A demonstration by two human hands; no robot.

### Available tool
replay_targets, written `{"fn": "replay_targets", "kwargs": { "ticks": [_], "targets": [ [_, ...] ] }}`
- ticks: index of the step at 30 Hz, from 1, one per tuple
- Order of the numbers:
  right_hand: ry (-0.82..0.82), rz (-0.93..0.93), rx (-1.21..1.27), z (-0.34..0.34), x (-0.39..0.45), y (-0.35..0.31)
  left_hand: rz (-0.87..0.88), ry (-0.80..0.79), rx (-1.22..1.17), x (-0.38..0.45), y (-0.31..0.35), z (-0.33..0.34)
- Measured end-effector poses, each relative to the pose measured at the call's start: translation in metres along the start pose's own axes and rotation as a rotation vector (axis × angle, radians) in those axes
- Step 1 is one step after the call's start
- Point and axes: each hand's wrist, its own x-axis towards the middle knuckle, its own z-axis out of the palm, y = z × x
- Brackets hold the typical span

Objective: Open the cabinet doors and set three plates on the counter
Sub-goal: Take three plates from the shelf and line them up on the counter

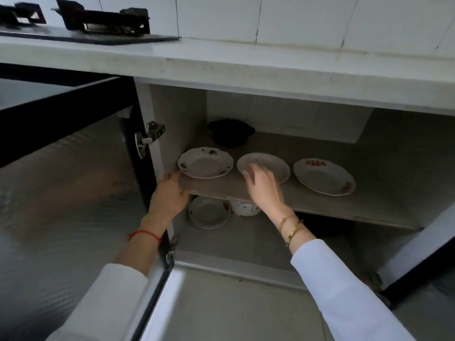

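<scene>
Cabinet doors open. Three plates on upper shelf (221, 190). My right hand (261, 185), blurred, covers middle plate (270, 163) rim; grasp unclear. Left hand (170, 195), fingers spread, beside scalloped plate (205, 163).

Dim, cool light falls from above; the bench (246, 62) is brightest, the cabinet interior shadowed. The right hand (262, 187) is motion-blurred, perhaps touching something. Edges bow from wide-angle distortion.
</scene>
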Motion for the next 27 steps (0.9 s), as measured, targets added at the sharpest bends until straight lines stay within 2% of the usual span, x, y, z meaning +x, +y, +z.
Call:
{"fn": "replay_targets", "kwargs": {
  "ticks": [3, 9, 13, 15, 19, 23, 27],
  "targets": [
    [-0.046, 0.038, 0.036, 0.026, 0.028, 0.004, -0.016, 0.005, -0.065, 0.028, -0.007, 0.010],
    [-0.134, 0.105, 0.042, 0.070, 0.073, 0.022, -0.246, -0.028, -0.221, 0.076, -0.020, 0.031],
    [-0.210, 0.185, 0.057, 0.093, 0.091, 0.031, -0.446, -0.027, -0.585, 0.092, -0.021, 0.047],
    [-0.246, 0.278, 0.173, 0.103, 0.098, 0.033, -0.500, -0.078, -0.654, 0.099, -0.023, 0.055],
    [-0.275, 0.432, 0.345, 0.119, 0.106, 0.033, -0.533, -0.098, -0.736, 0.110, -0.028, 0.065],
    [-0.264, 0.475, 0.424, 0.127, 0.111, 0.032, -0.510, -0.070, -0.730, 0.118, -0.033, 0.072],
    [-0.251, 0.524, 0.612, 0.132, 0.114, 0.030, -0.475, -0.028, -0.712, 0.123, -0.038, 0.075]
  ]
}}
